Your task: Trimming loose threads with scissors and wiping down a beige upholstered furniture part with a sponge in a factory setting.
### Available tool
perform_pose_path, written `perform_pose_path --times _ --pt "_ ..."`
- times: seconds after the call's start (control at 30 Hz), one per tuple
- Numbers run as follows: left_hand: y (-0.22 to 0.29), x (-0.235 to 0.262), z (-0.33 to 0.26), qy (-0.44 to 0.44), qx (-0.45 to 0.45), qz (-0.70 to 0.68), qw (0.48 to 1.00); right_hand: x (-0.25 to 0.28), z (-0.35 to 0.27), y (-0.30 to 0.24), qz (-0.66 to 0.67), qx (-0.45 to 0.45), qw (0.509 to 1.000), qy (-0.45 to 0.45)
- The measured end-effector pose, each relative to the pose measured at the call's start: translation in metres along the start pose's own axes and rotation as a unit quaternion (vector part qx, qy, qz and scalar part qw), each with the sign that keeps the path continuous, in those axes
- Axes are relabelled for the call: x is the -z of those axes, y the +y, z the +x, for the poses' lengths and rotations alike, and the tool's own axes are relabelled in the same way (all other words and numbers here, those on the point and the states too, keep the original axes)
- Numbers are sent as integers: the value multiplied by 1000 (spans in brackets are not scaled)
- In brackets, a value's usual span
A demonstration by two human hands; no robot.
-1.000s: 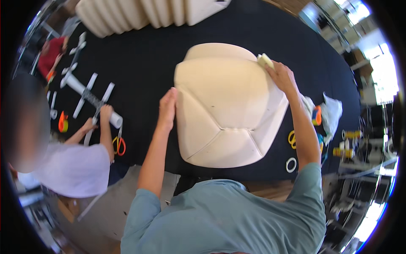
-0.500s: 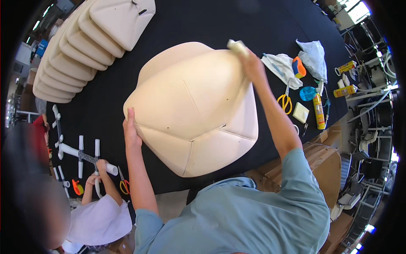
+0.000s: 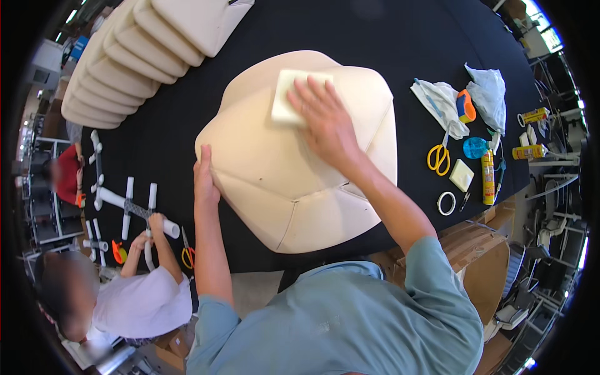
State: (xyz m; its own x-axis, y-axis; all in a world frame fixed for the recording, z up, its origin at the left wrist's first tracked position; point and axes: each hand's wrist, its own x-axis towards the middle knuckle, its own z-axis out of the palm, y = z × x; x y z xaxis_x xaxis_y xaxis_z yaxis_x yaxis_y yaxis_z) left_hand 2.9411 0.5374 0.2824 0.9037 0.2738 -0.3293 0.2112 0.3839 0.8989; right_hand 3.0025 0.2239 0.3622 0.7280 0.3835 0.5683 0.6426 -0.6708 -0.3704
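A cream padded chair shell (image 3: 250, 140) with sewn seams and a few small dark holes lies on the black-covered table in front of me. Its left edge is gripped by my left hand (image 3: 206, 178), thumb showing on top and the other fingers mostly hidden. Over the shell's upper middle, my right hand (image 3: 325, 122) holds a square white sponge (image 3: 285, 100) flat against the surface. The fingers of that hand lie over the sponge's right part; the thumb is hidden.
Stacked cream shells (image 3: 134, 56) stand far left. To the right lie yellow-handled scissors (image 3: 439, 159), another sponge (image 3: 462, 175), a tape roll (image 3: 446, 204), a yellow can (image 3: 488, 178) and cloths (image 3: 442, 103). At left, a person (image 3: 140, 300) handles white tubes (image 3: 115, 199).
My right hand has brought the sponge from the shell's upper right edge leftward onto its upper middle. My left hand keeps its hold on the left edge.
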Motion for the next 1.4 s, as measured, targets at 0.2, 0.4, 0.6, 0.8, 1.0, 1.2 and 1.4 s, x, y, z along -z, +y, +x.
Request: perform_pose_path --times 0.2,0.4,0.6,0.8,1.0,1.2,1.4 --pt "8 -8 -6 -9 0 8 1000 7 -57 -42 230 93 953 -172" --pt "-15 9 19 -5 16 -17 1000 66 -156 -25 558 -495 665 43" --pt "4 34 6 -45 22 -36 998 118 -261 33 433 -546 699 159" --pt "7 14 15 -59 15 -15 998 224 -384 169 -102 -536 786 292" --pt "10 12 10 -63 41 -15 997 220 -391 249 -277 -460 816 213" --pt "10 9 9 -39 15 1 999 204 -371 201 -262 -558 787 -4" --pt "3 31 1 -42 37 -15 998 169 -306 137 343 -586 629 378"
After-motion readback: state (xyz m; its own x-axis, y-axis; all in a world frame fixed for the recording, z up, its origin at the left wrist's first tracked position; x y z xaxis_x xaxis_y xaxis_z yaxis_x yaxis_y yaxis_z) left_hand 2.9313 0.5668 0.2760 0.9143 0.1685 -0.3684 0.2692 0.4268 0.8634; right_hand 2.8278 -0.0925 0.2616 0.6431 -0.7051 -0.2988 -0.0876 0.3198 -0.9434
